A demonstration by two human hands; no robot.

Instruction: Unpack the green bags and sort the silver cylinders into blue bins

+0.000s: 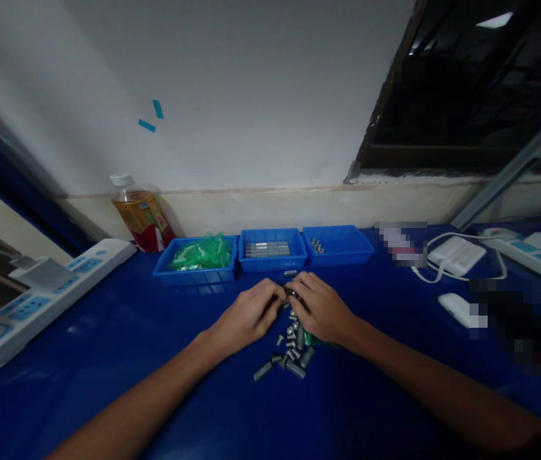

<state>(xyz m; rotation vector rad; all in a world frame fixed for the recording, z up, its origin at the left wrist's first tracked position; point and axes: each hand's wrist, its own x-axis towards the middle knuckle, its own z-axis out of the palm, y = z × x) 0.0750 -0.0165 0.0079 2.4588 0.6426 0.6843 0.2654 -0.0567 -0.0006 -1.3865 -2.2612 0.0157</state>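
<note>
Above a small pile on the blue table, my left hand and my right hand meet, fingers closed and fingertips almost touching. Something small and dark is pinched between them; its kind is hidden. Directly below lie several metal screws mixed with grey metal spacers. A piece of green plastic shows under my right wrist. One short metal rod rests just beyond my fingertips.
Three blue bins stand along the wall: a left bin with green plastic bags, a middle bin with metal rods, a right bin with small screws. A bottle, power strips and a white charger flank them.
</note>
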